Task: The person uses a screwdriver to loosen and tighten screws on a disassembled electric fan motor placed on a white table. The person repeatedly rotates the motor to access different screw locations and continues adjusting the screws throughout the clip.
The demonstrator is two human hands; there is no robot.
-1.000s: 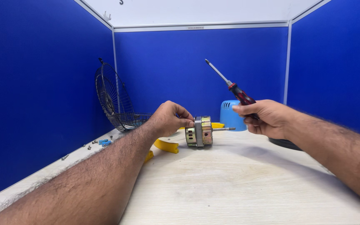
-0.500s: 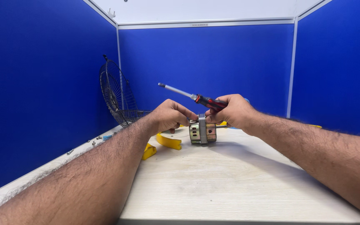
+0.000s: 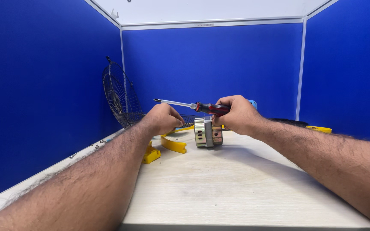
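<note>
We've got a small white sign strip (image 3: 205, 25) up at 12 o'clock on the pale trim above the blue back partition (image 3: 210, 68). It's a thin rectangle, lettering too small to make out anyway. No packages around that we can see.

The main thing here is the fan motor (image 3: 207, 132), sitting on the pale wood-grain table (image 3: 236, 188) roughly dead centre, just below both hands. It's a stubby metal cylinder with a shiny silver-gold casing, slots cut in the end cover and a darker band of laminations round its middle, lying with its axis sideways.

Our right hand (image 3: 236, 114) is at about 1 o'clock from the motor, fingers wrapped tight in a fist round the red and black handle of a screwdriver (image 3: 193, 105). The steel shaft sticks out towards 9 o'clock, nearly level, tip hanging in the air above the left hand.

Our left hand (image 3: 161, 119) is at 10 o'clock from the motor, just beside it, fingers curled in loosely. Whether they're pinching anything we can't tell, the knuckles hide it.

Round the edges: a yellow curved plastic piece (image 3: 174, 144) at 9 o'clock of the motor, a yellow block (image 3: 150, 155) partly under our left forearm, a black wire fan guard (image 3: 120, 96) leaning on the left wall, and a few loose screws (image 3: 97, 145) along the table's left edge.
</note>
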